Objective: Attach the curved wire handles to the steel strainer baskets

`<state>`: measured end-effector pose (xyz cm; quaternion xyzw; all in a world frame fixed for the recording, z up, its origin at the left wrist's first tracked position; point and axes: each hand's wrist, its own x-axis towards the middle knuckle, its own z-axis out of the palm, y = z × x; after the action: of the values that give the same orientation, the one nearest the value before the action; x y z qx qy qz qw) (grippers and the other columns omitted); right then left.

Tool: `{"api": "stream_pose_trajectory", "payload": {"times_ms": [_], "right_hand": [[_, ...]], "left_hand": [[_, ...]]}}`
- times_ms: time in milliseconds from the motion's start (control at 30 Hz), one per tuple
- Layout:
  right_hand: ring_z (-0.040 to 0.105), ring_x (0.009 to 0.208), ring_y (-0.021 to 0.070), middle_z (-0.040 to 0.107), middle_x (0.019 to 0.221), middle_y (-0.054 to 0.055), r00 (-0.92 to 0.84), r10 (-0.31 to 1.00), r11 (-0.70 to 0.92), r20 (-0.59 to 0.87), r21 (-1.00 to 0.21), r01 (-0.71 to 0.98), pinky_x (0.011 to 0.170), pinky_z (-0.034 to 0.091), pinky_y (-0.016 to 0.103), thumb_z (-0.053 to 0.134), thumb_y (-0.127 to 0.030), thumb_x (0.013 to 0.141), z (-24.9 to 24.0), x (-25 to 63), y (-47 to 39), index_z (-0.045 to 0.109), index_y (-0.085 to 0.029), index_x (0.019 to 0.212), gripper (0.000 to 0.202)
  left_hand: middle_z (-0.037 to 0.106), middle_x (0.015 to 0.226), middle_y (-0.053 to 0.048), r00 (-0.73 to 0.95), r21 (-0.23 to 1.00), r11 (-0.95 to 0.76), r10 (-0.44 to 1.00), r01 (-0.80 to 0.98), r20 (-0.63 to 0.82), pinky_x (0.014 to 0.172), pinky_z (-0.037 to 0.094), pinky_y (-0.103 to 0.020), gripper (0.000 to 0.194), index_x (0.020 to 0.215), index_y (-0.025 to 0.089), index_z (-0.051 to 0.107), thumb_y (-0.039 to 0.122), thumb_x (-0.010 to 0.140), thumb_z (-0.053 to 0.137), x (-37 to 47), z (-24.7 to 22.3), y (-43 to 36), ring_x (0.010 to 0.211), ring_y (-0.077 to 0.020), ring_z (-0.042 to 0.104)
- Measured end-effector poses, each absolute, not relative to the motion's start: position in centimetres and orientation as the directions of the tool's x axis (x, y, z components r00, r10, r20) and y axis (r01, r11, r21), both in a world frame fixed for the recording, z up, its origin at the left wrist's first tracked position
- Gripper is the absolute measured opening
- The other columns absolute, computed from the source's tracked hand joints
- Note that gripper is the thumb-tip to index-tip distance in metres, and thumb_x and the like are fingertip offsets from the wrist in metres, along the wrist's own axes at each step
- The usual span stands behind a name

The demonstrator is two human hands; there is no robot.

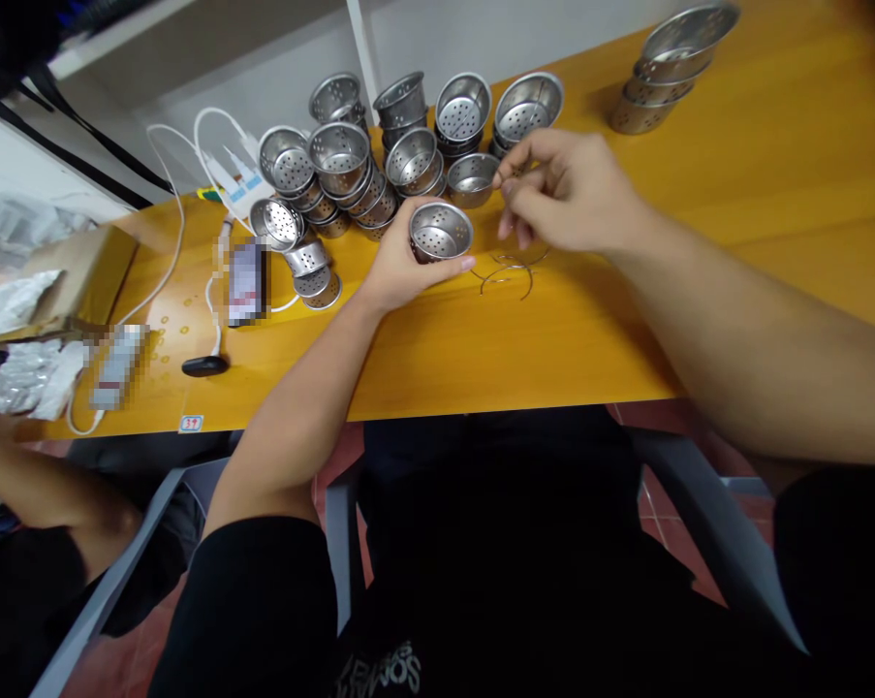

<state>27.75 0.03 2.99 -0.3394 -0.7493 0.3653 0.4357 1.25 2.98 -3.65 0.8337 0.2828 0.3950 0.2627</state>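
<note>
My left hand (400,260) is wrapped round a perforated metal cup (441,231), its open top facing up. To the right, my right hand (543,189) is closed, thumb and fingertips pinched together; a thin wire seems to show at the fingertips, but it is too small to be sure. Below that hand, several thin curved wires (506,281) lie on the yellow table (553,359). Just behind the held cup stands another metal cup (472,180), between my two hands.
Several stacks of perforated cups (339,160) stand behind my hands. Another stack (644,111) is at the back right. A phone (246,283), white cables, a power strip (244,189) and a black object (204,365) are on the left. Another person's arm (51,490) is at the left edge.
</note>
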Motion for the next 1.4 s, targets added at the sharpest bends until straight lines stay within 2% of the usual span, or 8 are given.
{"api": "stream_pose_trajectory", "payload": {"times_ms": [133,267,433,600,867,1133,1333,1400], "right_hand": [[0.061,0.048,0.0123,0.071,0.071,0.004,-0.335,0.806,0.567,0.489,-0.799,0.198,0.043,0.043,0.024,0.077,-0.062,0.104,3.2,27.7,-0.1,0.064,-0.019,0.096,0.046],[0.06,0.06,0.0118,0.072,0.08,0.007,-0.277,0.744,0.667,0.608,-0.703,0.246,0.054,0.048,0.028,0.085,-0.061,0.098,3.3,27.9,0.2,0.073,-0.019,0.092,0.044],[0.053,0.056,0.0103,0.064,0.072,0.002,-0.295,0.746,0.66,0.596,-0.721,0.212,0.051,0.042,0.026,0.09,-0.058,0.094,3.3,28.0,0.4,0.076,-0.021,0.102,0.04],[0.054,0.059,0.011,0.063,0.072,0.002,-0.295,0.735,0.674,0.61,-0.705,0.22,0.053,0.042,0.026,0.088,-0.054,0.097,3.4,27.5,-0.1,0.076,-0.02,0.099,0.037],[0.054,0.054,0.0134,0.064,0.069,0.003,-0.283,0.779,0.621,0.56,-0.752,0.221,0.05,0.04,0.03,0.077,-0.081,0.093,3.7,27.1,-0.5,0.069,-0.022,0.096,0.059],[0.043,0.057,0.0134,0.053,0.069,0.002,-0.25,0.78,0.625,0.574,-0.734,0.266,0.055,0.044,0.033,0.08,-0.078,0.092,3.6,27.3,-0.3,0.073,-0.024,0.1,0.055],[0.042,0.056,0.012,0.051,0.068,0.001,-0.265,0.775,0.631,0.574,-0.727,0.27,0.056,0.044,0.031,0.086,-0.058,0.095,3.4,27.5,-0.4,0.078,-0.022,0.102,0.038],[0.041,0.056,0.0112,0.051,0.068,0.0,-0.273,0.773,0.633,0.573,-0.729,0.261,0.055,0.043,0.03,0.087,-0.054,0.096,3.3,27.5,-0.4,0.079,-0.021,0.103,0.034]], "left_hand": [[0.056,0.152,-0.012,0.549,0.666,-0.713,0.654,0.218,0.521,0.13,0.045,-0.051,0.094,0.161,0.029,0.028,0.078,0.091,0.066,1.0,-4.0,3.6,0.141,-0.0273,0.063],[0.054,0.155,-0.013,0.529,0.65,-0.724,0.655,0.232,0.54,0.133,0.043,-0.051,0.093,0.161,0.03,0.03,0.077,0.09,0.069,0.8,-4.5,3.9,0.144,-0.0272,0.061],[0.06,0.147,-0.012,0.49,0.614,-0.728,0.673,0.305,0.554,0.138,0.035,-0.056,0.096,0.155,0.028,0.037,0.076,0.083,0.078,0.9,-4.4,3.5,0.147,-0.0294,0.059],[0.06,0.143,-0.011,0.535,0.662,-0.698,0.682,0.274,0.498,0.129,0.045,-0.054,0.101,0.155,0.027,0.029,0.079,0.083,0.076,1.4,-4.0,3.0,0.135,-0.0265,0.067],[0.055,0.153,-0.013,0.54,0.677,-0.705,0.662,0.212,0.52,0.124,0.051,-0.048,0.097,0.158,0.029,0.027,0.085,0.087,0.065,1.5,-4.2,3.4,0.14,-0.0261,0.065],[0.066,0.141,-0.011,0.462,0.634,-0.701,0.704,0.326,0.54,0.132,0.045,-0.056,0.098,0.151,0.026,0.047,0.081,0.077,0.08,1.5,-3.5,2.5,0.141,-0.0287,0.065],[0.068,0.13,-0.008,0.422,0.703,-0.648,0.747,0.291,0.514,0.118,0.058,-0.051,0.11,0.149,0.025,0.042,0.084,0.067,0.086,1.9,-3.5,2.5,0.12,-0.0237,0.074],[0.066,0.134,-0.009,0.424,0.703,-0.65,0.745,0.289,0.514,0.116,0.059,-0.049,0.11,0.149,0.025,0.039,0.083,0.068,0.086,1.9,-3.7,2.7,0.121,-0.0236,0.073]]}}
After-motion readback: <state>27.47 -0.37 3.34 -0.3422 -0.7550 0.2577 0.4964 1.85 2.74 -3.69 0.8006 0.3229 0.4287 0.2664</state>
